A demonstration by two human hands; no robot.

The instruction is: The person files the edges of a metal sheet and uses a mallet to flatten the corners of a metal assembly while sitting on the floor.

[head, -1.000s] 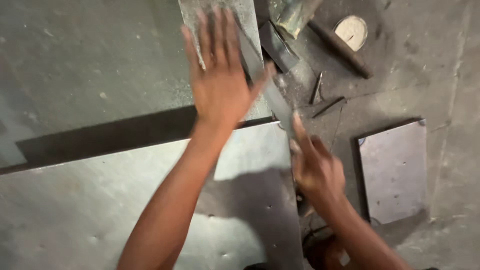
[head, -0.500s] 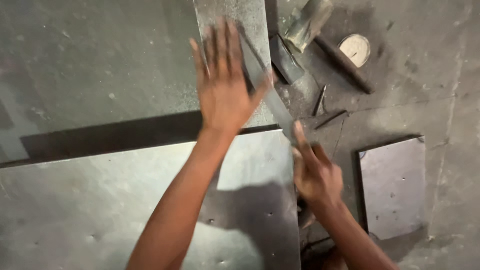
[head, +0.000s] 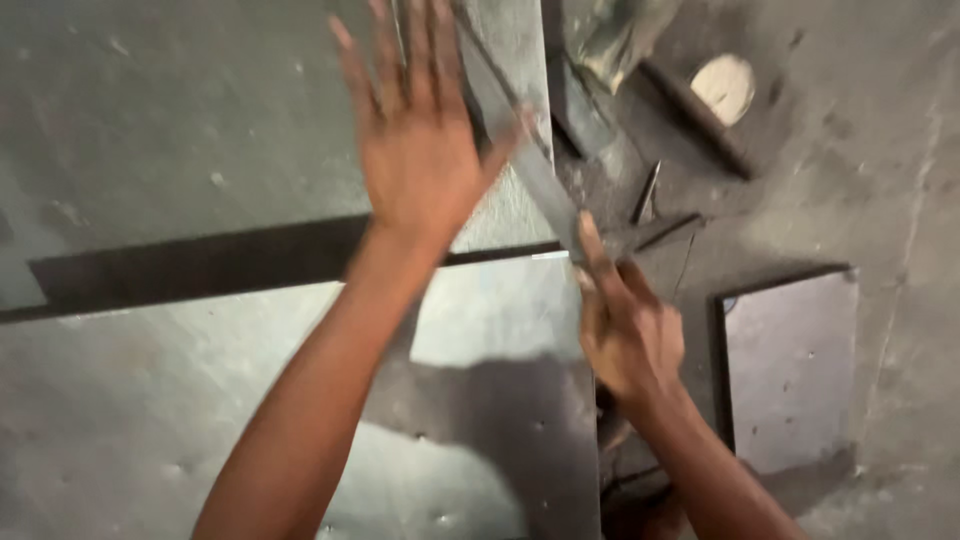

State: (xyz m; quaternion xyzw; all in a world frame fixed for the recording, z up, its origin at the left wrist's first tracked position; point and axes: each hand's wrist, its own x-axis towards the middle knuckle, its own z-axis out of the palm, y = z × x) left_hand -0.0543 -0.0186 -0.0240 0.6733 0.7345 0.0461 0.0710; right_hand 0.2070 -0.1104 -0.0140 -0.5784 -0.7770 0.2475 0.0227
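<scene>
My left hand (head: pixel 420 150) lies flat with fingers spread on a narrow grey metal sheet (head: pixel 515 60) at the top middle. My right hand (head: pixel 625 330) grips the near end of a long flat metal bar (head: pixel 520 150), index finger stretched along it. The bar runs diagonally up and left across the narrow sheet, passing beside my left thumb. A large metal sheet (head: pixel 150 420) lies under my left forearm. A dark gap (head: pixel 200 265) separates it from another large sheet (head: pixel 150 110) farther back.
A small square metal plate (head: pixel 795 370) lies on the dusty floor at the right. A hammer with a round pale head (head: pixel 725 88) and dark handle rests at the upper right. Thin metal rods (head: pixel 645 195) lie close to the bar. A crumpled object (head: pixel 615 40) sits at the top.
The view has shifted slightly, so the hands and sheets sit a little higher and farther right in the picture. Both hands keep their hold and placement; the bar stays on the narrow sheet.
</scene>
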